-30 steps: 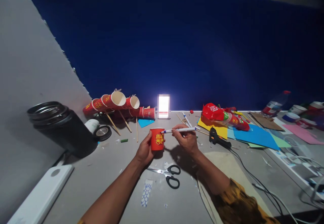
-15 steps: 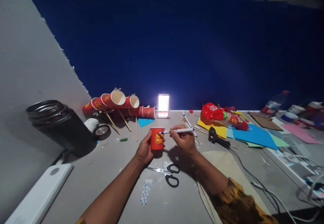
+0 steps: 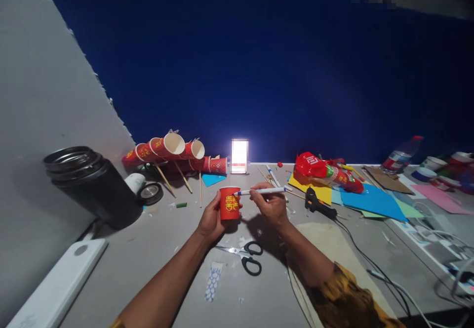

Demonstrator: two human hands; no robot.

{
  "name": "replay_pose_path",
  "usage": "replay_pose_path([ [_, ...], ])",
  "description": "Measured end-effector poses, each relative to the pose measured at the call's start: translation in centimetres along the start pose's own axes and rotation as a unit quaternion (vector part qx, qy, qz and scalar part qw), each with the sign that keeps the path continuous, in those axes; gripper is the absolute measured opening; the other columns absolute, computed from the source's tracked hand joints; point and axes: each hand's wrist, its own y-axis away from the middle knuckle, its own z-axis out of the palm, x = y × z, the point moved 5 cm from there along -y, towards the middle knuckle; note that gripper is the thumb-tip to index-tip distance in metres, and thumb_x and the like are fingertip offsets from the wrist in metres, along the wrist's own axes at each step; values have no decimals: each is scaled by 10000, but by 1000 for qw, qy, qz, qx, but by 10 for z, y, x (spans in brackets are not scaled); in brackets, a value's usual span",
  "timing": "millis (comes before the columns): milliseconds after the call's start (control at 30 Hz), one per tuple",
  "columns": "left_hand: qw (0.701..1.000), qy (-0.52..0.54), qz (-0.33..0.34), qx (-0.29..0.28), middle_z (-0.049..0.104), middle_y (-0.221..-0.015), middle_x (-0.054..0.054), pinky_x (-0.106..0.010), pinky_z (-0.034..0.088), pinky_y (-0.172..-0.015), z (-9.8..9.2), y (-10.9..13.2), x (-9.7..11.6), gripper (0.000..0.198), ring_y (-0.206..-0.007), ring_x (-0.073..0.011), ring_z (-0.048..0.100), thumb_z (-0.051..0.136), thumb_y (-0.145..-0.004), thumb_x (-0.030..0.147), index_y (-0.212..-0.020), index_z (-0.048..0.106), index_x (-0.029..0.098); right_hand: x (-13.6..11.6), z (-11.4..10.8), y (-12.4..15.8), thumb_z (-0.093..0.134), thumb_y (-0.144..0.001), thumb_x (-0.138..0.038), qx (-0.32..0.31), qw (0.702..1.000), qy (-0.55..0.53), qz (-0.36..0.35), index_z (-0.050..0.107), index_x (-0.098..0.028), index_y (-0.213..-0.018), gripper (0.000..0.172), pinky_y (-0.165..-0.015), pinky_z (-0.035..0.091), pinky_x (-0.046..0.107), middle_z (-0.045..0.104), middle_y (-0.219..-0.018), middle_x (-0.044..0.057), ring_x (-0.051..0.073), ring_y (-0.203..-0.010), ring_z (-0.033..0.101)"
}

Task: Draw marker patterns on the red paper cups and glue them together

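My left hand [image 3: 213,218] is wrapped round a red paper cup [image 3: 230,212] with yellow lettering, held upright above the table. In my right hand [image 3: 272,207] is a white marker [image 3: 262,191] with blue ends, gripped between thumb and fingers. Its tip points left, at the upper right part of the cup's side; whether it touches cannot be made out. Below the cup lie black-handled scissors [image 3: 244,256], blades apart, and a paper strip [image 3: 213,281] with a blue scale pattern.
Red cups on sticks [image 3: 159,147] lie at the back left, near a black flask [image 3: 96,184] and its lid [image 3: 151,193]. A lit phone [image 3: 239,155] stands at the back. Rightward are a glue gun [image 3: 319,203], a red packet [image 3: 326,170], blue paper [image 3: 370,202] and cables.
The cup has turned slightly in my left hand, so its lettering sits further right. The marker has shifted a little to the right. The camera view has moved slightly.
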Motion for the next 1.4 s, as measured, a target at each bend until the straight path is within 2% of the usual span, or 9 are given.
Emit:
replay_pose_path([
  [167, 1000, 2, 11, 5, 744, -1030, -187, -422, 623, -700, 0, 1, 3, 470, -829, -278, 740, 483, -1010, 416, -1240, 642, 39, 5, -7, -2, 682, -863, -443, 35, 999, -10, 36, 696, -193, -799, 258, -539, 527, 260, 699, -630, 20, 161, -550, 657],
  [367, 1000, 10, 6, -15, 750, -1048, -188, -448, 627, -732, 1, 2, 1, 492, -880, -295, 746, 472, -1013, 408, -1342, 592, 62, 5, -3, -2, 700, -846, -459, 13, 999, -25, 31, 695, -193, -797, 270, -513, 524, 263, 698, -634, 21, 159, -523, 645],
  [567, 1000, 16, 7, -3, 748, -1051, -199, -462, 620, -753, 2, 4, 3, 478, -855, -290, 743, 458, -1018, 397, -1297, 614, 41, 7, -11, -4, 683, -864, -435, 48, 997, -12, 54, 703, -184, -800, 260, -544, 513, 255, 690, -634, 19, 162, -573, 654],
  [767, 999, 33, 1, -18, 750, -1082, -192, -454, 620, -760, 4, 5, 3, 501, -890, -297, 747, 483, -1006, 385, -1372, 564, 54, 10, -7, -4, 699, -854, -458, 20, 998, -20, 51, 713, -183, -793, 282, -524, 509, 250, 706, -654, 25, 158, -555, 657],
  [933, 999, 30, -2, -13, 751, -1058, -191, -466, 620, -766, 3, 5, 2, 484, -879, -292, 746, 455, -1015, 395, -1352, 583, 71, 7, -12, -6, 705, -842, -474, 53, 997, -21, 56, 707, -185, -796, 292, -515, 508, 248, 708, -644, 26, 168, -570, 666],
  [1167, 1000, 9, -3, 2, 762, -968, -201, -461, 609, -814, 1, 3, -1, 474, -863, -287, 749, 439, -1027, 409, -1276, 623, 50, -4, 5, 5, 732, -828, -418, -5, 999, -31, 16, 704, -194, -821, 226, -509, 510, 257, 730, -653, 35, 168, -534, 670],
  [1400, 1000, 3, 6, -1, 766, -974, -200, -479, 608, -830, 2, 3, -2, 438, -879, -300, 756, 427, -1034, 389, -1215, 644, 55, -2, 5, 4, 719, -844, -412, -3, 1000, -27, 13, 698, -196, -827, 218, -516, 513, 261, 723, -643, 31, 171, -537, 674],
])
